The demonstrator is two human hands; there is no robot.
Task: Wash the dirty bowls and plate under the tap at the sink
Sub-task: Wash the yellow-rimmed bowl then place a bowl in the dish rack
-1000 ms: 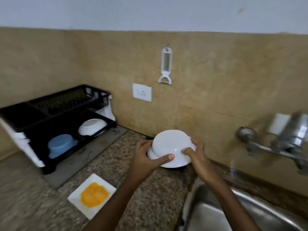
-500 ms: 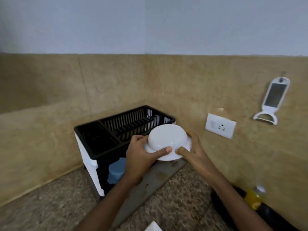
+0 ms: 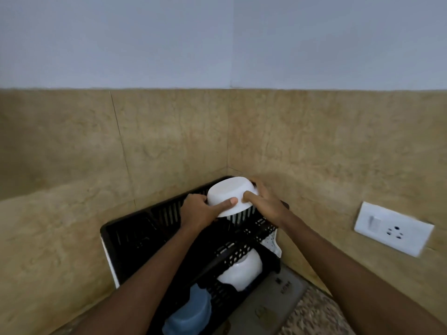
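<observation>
White bowl, upside down, gripped by left hand and right hand; carried from in front of the black dish rack to its top tier's far corner. Lower tier: second white bowl, blue bowl.

Over the rack, the bowl (socket well rightward)

The top bowl is plain white, the lower bowl white, the third bowl blue. The rack is black and slotted. Tiles are mottled tan, the wall pale blue-grey, the socket white, the counter speckled brown.
</observation>
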